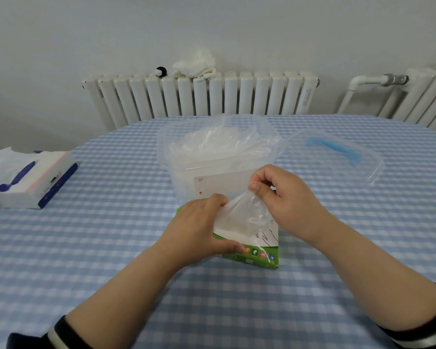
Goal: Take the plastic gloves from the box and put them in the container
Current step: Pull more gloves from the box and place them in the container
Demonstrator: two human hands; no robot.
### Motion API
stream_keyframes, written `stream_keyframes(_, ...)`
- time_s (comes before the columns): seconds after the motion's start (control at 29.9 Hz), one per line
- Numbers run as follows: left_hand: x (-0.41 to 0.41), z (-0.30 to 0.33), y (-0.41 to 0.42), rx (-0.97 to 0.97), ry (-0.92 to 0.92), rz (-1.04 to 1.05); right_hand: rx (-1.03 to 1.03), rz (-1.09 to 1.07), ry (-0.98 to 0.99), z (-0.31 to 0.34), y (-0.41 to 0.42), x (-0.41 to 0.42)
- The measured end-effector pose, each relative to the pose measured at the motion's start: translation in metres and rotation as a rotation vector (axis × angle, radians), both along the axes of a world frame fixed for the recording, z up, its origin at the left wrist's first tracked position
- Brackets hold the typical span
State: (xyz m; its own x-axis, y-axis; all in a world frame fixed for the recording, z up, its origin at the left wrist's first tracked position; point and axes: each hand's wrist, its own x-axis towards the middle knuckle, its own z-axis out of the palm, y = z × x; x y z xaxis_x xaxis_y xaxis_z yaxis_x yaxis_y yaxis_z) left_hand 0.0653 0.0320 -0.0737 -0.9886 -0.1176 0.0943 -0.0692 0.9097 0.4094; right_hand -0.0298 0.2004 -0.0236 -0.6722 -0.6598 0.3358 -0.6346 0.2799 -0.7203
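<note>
A green and white glove box (258, 255) lies flat on the checked tablecloth right in front of me. My left hand (199, 227) grips its left side, thumb on the near edge. A thin clear plastic glove (247, 212) rises out of the box's top; my right hand (285, 197) pinches its upper edge between thumb and fingers. Just behind the box stands a clear plastic container (184, 177) holding a crumpled heap of clear gloves (219, 144), some hanging over its right rim.
The container's clear lid (337, 157) with a blue handle lies to the right. A tissue pack (30, 177) sits at the table's left edge. White radiators (199, 96) line the wall behind the blue checked table (98, 235).
</note>
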Motion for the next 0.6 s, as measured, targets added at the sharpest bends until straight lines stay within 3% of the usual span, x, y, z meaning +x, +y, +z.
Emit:
stream_keyframes(0.2,-0.001,-0.003,-0.002,0.094,-0.041,0.015,-0.402,-0.239,0.0,0.06,0.037,-0.02)
stream_keyframes(0.27,-0.001,-0.004,0.0,0.086,0.002,0.043,-0.489,-0.273,-0.081,0.066,0.046,-0.023)
stream_keyframes(0.3,0.001,-0.003,0.002,0.084,0.111,0.066,-0.499,-0.27,-0.154,0.063,0.046,-0.023)
stream_keyframes(0.4,0.005,0.007,0.011,0.024,0.862,0.039,-0.428,-0.28,-0.251,0.054,0.04,-0.022)
stream_keyframes(0.47,0.005,0.019,0.021,-0.098,1.187,-0.06,-0.418,-0.268,-0.272,0.054,0.036,-0.019)
stream_keyframes(0.53,0.003,0.038,0.033,-0.157,1.231,-0.151,-0.426,-0.233,-0.295,0.057,0.034,-0.014)
stream_keyframes(0.6,0.003,0.059,0.044,-0.146,1.153,-0.203,-0.418,-0.188,-0.327,0.056,0.03,-0.008)
